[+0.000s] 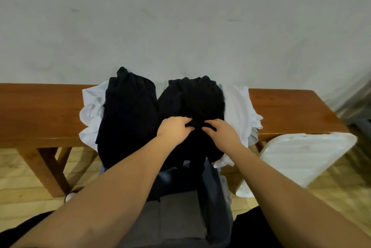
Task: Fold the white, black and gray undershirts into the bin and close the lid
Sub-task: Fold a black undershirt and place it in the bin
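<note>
Looking down from the head view, we see both hands working the same garment. Our left hand [174,127] and right hand [220,131] sit close together, fingers curled and pinching a bunched fold of the black undershirt [192,103], which lies in a heap on the wooden surface [40,111]. Just to the left of that undershirt lies a second black garment [128,111], draping over the surface's near edge. Under both, a white undershirt [239,111] spreads out and shows on either side of the dark pile. Below the black undershirt, gray fabric [176,217] hangs toward us; we cannot tell whether it is the gray undershirt or our own clothing. To the right of the black undershirt, off the end of the surface and lower, stands a white ribbed piece [305,155] that we take to be the bin or its lid; which one is unclear.

We judge the undershirt light, limp and easily rumpled: it will sag wherever it is unsupported and will not hold a crease unless pressed flat. It should not slip from a pinch, yet it may drag the cloth beneath along with it. We think the better hold is at the shoulder seams or the hem corners, hands spread apart, so the cloth hangs open instead of bunching at the middle.
</note>
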The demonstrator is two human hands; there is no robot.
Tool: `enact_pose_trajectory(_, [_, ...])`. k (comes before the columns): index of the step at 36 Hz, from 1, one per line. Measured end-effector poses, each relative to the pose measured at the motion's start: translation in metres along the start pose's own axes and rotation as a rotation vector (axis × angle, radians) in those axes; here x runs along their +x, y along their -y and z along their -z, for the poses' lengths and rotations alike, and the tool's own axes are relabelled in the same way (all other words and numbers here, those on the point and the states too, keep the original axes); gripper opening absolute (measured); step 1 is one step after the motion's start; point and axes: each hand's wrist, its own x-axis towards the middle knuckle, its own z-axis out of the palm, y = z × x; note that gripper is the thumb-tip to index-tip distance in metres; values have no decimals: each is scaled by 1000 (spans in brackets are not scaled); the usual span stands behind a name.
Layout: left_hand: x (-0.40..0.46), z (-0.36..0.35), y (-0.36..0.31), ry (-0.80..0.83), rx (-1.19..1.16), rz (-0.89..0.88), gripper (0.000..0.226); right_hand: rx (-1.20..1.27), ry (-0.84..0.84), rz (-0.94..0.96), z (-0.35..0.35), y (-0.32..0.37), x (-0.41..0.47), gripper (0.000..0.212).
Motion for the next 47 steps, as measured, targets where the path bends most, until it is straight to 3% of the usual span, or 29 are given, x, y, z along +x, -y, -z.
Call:
enact_pose_trajectory(4, [-1,7,0,81,-140,75,37,98,73,-73,10,5,0,29])
enact_pose_trajectory(8, [-10,27,-14,130,-42,59,32,268,132,-151,35,15,-11,20])
enact_pose_trajectory(14, [-20,70,-40,-181,-84,8,33,647,-42,-103,90,50,-18,28])
enact_pose_trajectory(21, [-31,165,-67,-402,-444,17,36,898,-249,-45,170,108,-7,15])
enact_pose_trajectory(31, [-59,267,-48,-542,-846,109,21,1089,-461,17,265,169,-15,18])
enact_pose_trajectory(34, [-70,284,-39,-594,-823,91,24,1113,-492,53,279,180,-22,19])
enact_pose_trajectory(38, [-85,295,-38,-652,-465,-19,36,1137,-539,115,289,191,-27,22])
enact_pose_trajectory(41, [-99,300,-38,-560,-237,-103,44,1155,-587,158,299,196,-29,23])
enact_pose_trajectory(44, [-113,300,-32,-229,32,-105,41,1152,-604,176,304,197,-29,15])
enact_pose_trajectory(47, [-122,283,-15,44,188,8,41,1139,-608,192,300,196,-28,12])
